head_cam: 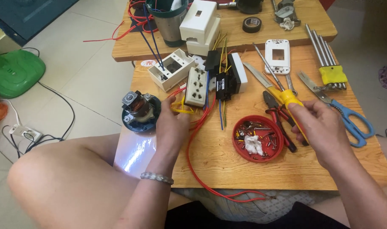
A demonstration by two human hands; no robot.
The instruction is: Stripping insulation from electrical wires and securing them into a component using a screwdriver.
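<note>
Two hands over table, left hand (pixel 173 120) pinching yellow wires (pixel 179 108); right hand (pixel 320 124) gripping screwdriver (pixel 285 97)

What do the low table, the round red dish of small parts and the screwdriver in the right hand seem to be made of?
Low table: likely varnished wood, pale grain with sheen. Round red dish: probably moulded plastic, uniform glossy colour. Screwdriver in the right hand: grey metal shaft that glints, yellow handle seemingly plastic.

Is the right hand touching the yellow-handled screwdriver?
Touching. The head view shows the right hand with its fingers wrapped around the yellow-handled screwdriver, whose shaft points up across the wooden table.
</note>
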